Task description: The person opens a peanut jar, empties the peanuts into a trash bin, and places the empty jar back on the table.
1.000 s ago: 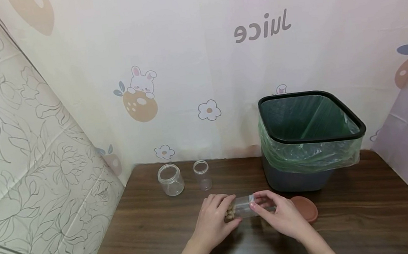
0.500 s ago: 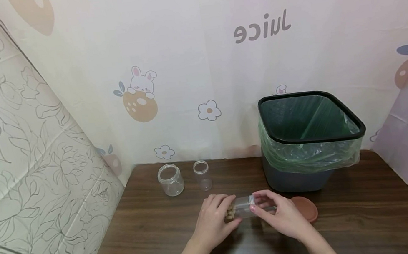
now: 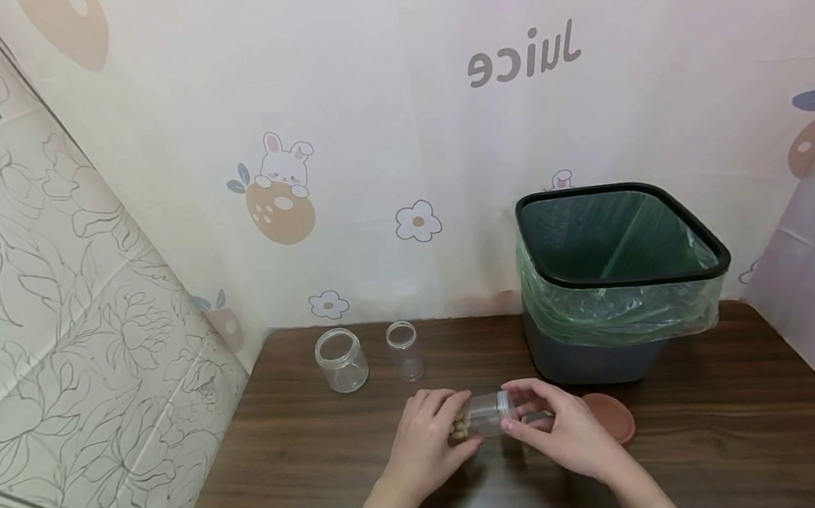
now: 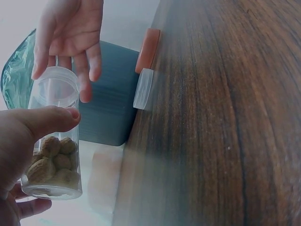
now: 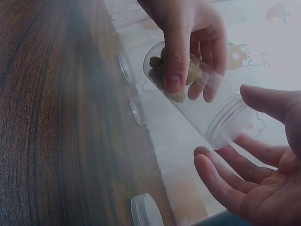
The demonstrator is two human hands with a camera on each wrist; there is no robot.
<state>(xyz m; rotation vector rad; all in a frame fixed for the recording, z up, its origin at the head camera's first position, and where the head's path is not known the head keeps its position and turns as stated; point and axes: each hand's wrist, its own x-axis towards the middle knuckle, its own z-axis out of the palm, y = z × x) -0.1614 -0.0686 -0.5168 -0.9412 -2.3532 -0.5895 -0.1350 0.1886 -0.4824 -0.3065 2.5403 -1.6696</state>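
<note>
My left hand (image 3: 429, 440) grips the lower part of a clear jar (image 3: 484, 414), which lies tilted sideways in the head view. Peanuts (image 4: 51, 162) are gathered at its bottom end. Around the jar's threaded mouth, my right hand (image 3: 559, 429) has its fingers spread, thumb on the near side. In the right wrist view those fingers (image 5: 221, 183) are loosely bent close to the rim; whether they touch it is hard to tell. A clear lid (image 4: 144, 89) is on the table, mostly hidden by the right hand in the head view.
At the table's back left stand a wide clear jar (image 3: 344, 372) and a narrow one (image 3: 407, 361), both without lids. A dark bin (image 3: 593, 354) with a green liner stands at the back right. A reddish-brown round lid (image 3: 611, 418) lies by the right hand.
The right hand's thumb has shifted slightly down and its fingers have spread a little from the jar's mouth. The left hand and jar have stayed in place.
</note>
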